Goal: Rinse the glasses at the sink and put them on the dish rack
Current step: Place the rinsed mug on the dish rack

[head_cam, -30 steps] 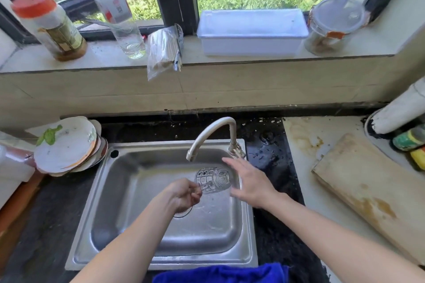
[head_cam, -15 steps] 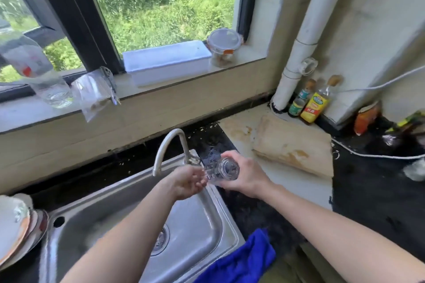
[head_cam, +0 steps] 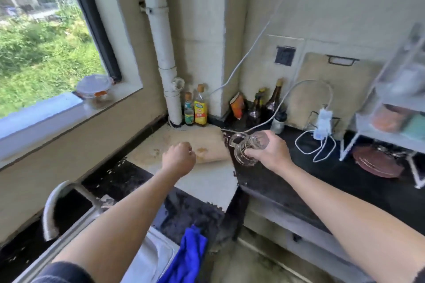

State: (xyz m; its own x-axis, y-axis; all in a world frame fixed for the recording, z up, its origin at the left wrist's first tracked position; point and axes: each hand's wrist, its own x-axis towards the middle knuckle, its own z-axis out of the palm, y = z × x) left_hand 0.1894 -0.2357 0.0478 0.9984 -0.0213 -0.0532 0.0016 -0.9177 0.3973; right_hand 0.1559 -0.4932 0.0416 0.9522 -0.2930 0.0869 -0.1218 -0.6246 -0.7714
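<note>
My right hand grips a clear patterned glass mug, tilted on its side above the dark counter, its handle pointing left. My left hand hangs over the wooden cutting board with fingers curled into a loose fist, holding nothing. The faucet and the sink's steel rim lie at the lower left. A white wire dish rack stands at the far right on the counter, with bowls on its shelf and a reddish plate beneath.
Bottles of sauce cluster by the white pipe in the corner. A white charger and cable lie on the counter before the rack. A blue cloth hangs at the counter's front edge. A lidded container sits on the window sill.
My view swung right from the sink to the counter corner. The mug passed from both hands to my right hand alone and moved right; my left hand let go.
</note>
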